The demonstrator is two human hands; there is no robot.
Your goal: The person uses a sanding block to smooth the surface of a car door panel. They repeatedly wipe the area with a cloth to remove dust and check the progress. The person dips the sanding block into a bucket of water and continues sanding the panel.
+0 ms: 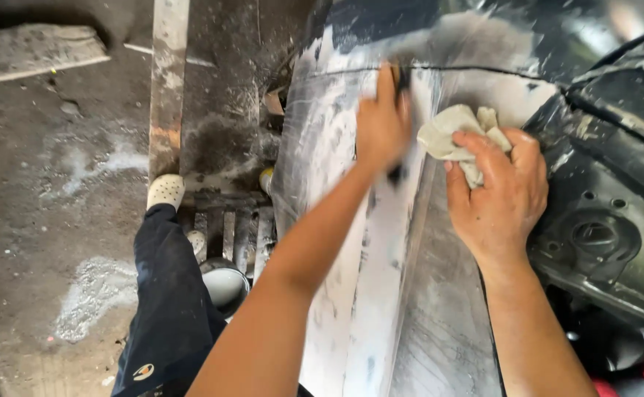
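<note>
Head view, looking down: left hand [383, 125] pressed on a pale, sanded car panel [381, 294], fingers closed round a dark sanding block [400, 88], blurred with motion, only its ends visible above and below the hand. Right hand [500, 192] just beside it, fingers gripping a crumpled beige rag [458, 136] held against the same panel, near the seam line crossing the upper part. Black trim [609, 235] with a round socket to the right of the rag, touching the panel's edge. Below the panel, a dark trouser leg [164, 294] and a white shoe [166, 190] on a dusty concrete floor [57, 220], with a white bowl [225, 283] beside the leg, contents impossible to tell. Probably best done with the block flat, light even pressure, long strokes along the panel's crease rather than across it. Rag close behind to clear dust, so scratches and low spots show. Worth keeping the block off the black trim and easing near the seam, where an edge would cut through the filler quickly.
</note>
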